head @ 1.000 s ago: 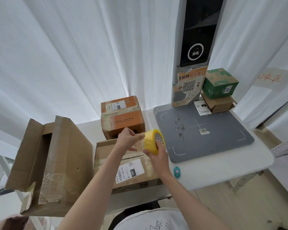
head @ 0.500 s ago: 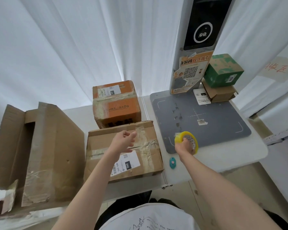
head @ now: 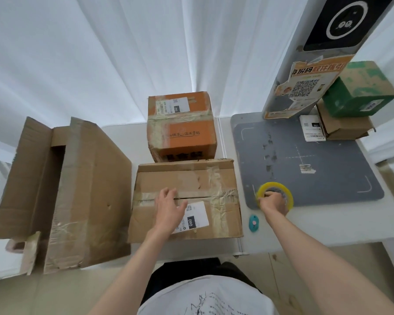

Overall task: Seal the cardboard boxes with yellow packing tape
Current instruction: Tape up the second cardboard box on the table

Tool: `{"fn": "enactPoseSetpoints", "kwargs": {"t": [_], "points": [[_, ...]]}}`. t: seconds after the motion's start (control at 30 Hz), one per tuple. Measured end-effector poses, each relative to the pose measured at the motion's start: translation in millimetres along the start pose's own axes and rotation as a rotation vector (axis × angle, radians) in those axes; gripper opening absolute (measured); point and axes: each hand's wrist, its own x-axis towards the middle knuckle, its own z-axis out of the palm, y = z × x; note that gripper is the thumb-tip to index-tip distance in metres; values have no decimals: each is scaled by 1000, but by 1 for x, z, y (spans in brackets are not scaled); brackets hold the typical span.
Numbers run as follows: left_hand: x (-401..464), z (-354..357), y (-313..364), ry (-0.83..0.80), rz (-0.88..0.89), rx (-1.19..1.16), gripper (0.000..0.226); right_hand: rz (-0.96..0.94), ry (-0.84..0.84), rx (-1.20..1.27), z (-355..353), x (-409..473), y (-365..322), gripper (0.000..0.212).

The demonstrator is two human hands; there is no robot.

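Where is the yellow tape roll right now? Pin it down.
In the head view, the yellow tape roll sits right of centre on the grey mat's near-left corner, gripped by the right hand, just beyond the small teal cutter.

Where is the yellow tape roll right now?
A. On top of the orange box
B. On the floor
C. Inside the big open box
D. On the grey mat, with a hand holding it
D: the yellow tape roll sits at the near corner of the grey mat, and the right hand grips it there.
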Motion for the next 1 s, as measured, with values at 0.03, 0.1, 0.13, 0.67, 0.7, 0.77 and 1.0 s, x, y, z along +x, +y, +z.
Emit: {"fn": "enactPoseSetpoints", "kwargs": {"t": [0.03,0.1,0.13,0.67,0.7,0.77,1.0], "points": [[0,6,-1,18,11,18,59,-22,69,46,-1,-4,-3,17],[0,17,-2,76,29,35,65,-142,225,116,1,-18,-14,14],[0,20,-4,109,37,39,69,-248,269,119,5,-28,-21,17],[26,7,-59,212,-343,131,150,-1250,52,-478,100,-60,-77,60],[26,7,-59,218,-340,124,150,-1247,70,-485,95,-51,-73,59],[27,7,-59,235,-338,103,150,-1215,109,-477,82,-35,-66,57],[27,7,-62,251,-316,94,149,-910,239,-401,46,0,-38,55]]}}
